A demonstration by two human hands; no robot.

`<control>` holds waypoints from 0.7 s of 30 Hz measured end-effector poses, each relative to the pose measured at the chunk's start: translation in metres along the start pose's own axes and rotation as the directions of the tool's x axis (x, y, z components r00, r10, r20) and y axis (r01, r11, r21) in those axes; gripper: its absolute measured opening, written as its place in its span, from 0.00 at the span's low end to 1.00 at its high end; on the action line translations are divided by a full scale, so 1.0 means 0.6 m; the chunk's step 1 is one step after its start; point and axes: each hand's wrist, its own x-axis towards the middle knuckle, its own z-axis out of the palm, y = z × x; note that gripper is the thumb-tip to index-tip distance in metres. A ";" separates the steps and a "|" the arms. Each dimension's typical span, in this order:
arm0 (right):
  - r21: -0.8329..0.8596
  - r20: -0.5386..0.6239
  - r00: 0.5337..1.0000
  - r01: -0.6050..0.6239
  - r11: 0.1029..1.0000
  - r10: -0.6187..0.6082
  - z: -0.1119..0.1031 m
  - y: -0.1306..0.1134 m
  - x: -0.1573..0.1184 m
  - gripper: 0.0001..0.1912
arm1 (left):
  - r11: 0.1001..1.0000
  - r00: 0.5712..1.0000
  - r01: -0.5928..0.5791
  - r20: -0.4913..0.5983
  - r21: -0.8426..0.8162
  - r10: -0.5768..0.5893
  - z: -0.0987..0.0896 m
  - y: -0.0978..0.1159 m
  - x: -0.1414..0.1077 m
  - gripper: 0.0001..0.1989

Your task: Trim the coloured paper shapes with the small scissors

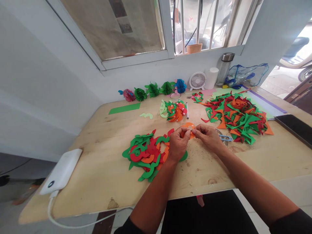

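Note:
My left hand (pixel 179 143) and my right hand (pixel 207 136) meet over the middle of the table, fingertips pinched close together. Between them is an orange paper cutout (pixel 187 125) with small white patches on it. Just left of my left hand lies a loose pile of curved green, red and orange cutouts (pixel 146 152), partly covered by my wrist. Beside my right wrist rest scissors (pixel 225 138) with light blue handles, partly hidden. Beyond my hands sits a smaller heap of cutouts (pixel 174 112), some with white patches, with a white pen (pixel 187 110) alongside.
A large scrap heap (pixel 240 115) covers the right side, near a black phone (pixel 296 128). Along the wall stand several folded paper figures (pixel 153 90), a small fan (pixel 197 80) and a glass bottle (pixel 223 70). A white power bank (pixel 62 170) with a cable lies at left.

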 end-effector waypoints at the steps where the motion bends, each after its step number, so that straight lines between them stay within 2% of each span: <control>1: 0.017 0.012 1.000 -0.005 1.000 0.005 0.000 0.000 0.000 0.17 | 1.000 1.000 0.008 0.005 -0.017 -0.008 0.000 -0.001 0.001 0.09; 8: 0.144 0.097 0.995 -0.045 0.989 0.031 -0.004 0.000 0.001 0.18 | 0.996 0.999 0.033 0.013 -0.080 -0.032 0.003 -0.004 0.004 0.09; 15: 0.234 0.118 0.992 -0.071 0.970 0.045 -0.005 -0.002 0.001 0.18 | 0.996 0.999 0.041 -0.011 -0.075 -0.041 0.002 0.001 0.004 0.09; 21: 0.241 0.097 0.994 -0.075 0.968 0.053 -0.004 0.001 0.002 0.18 | 0.993 0.997 0.069 -0.012 -0.092 -0.070 0.004 0.007 0.003 0.10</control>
